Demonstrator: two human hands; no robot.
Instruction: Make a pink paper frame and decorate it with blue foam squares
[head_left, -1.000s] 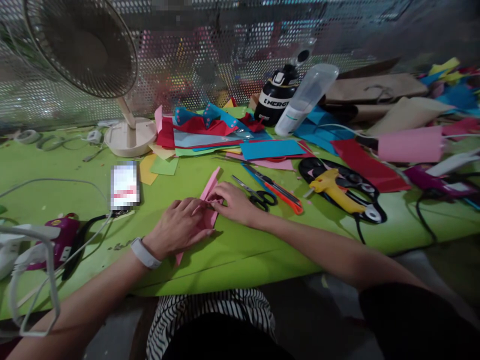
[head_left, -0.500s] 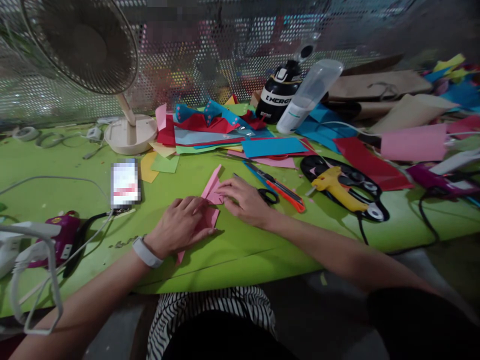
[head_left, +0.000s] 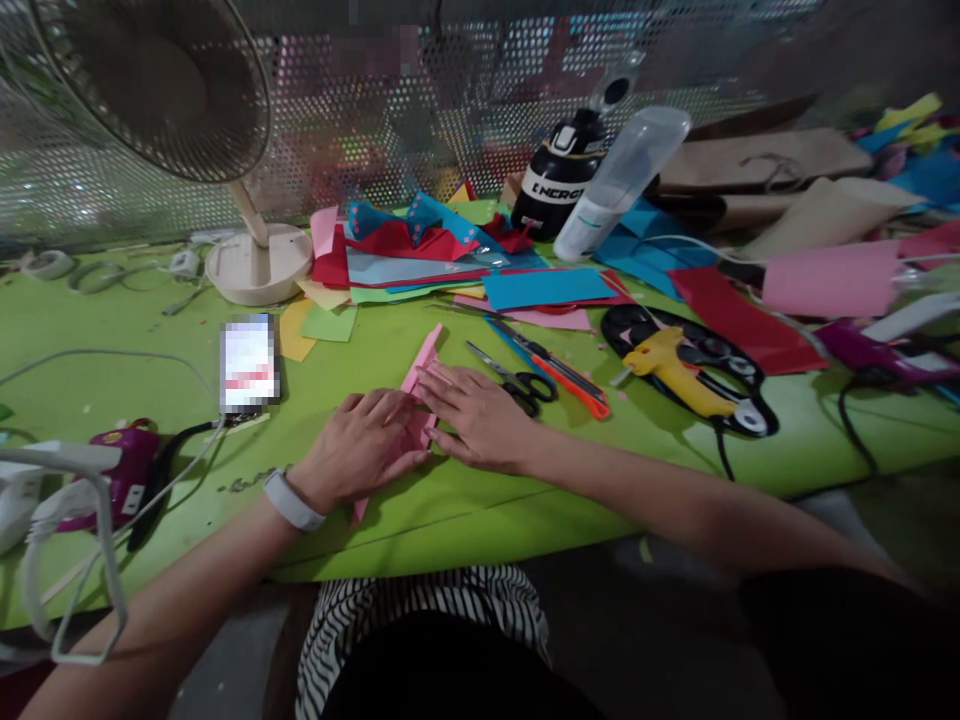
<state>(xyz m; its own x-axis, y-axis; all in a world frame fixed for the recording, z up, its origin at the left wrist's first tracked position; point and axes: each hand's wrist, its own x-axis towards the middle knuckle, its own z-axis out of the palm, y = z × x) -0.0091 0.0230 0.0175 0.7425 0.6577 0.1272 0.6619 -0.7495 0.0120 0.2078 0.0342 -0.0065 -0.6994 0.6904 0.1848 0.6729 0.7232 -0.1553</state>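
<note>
A folded strip of pink paper lies slantwise on the green table between my hands. My left hand rests over its lower part, fingers spread and thumb stretched out to the right. Flat on the paper's right side lies my right hand, its fingers extended. Both hands cover much of the paper, so its full shape is hidden. Just beyond my right hand are black-handled scissors and an orange box cutter.
A yellow glue gun rests on a black holder at the right. Behind are stacked coloured papers, a black bottle and a clear bottle. A phone and a fan stand left.
My right hand has moved slightly left and down and now lies flatter on the pink paper, whose right part is folded over. More of the scissors shows. My left hand stays nearly in place.
</note>
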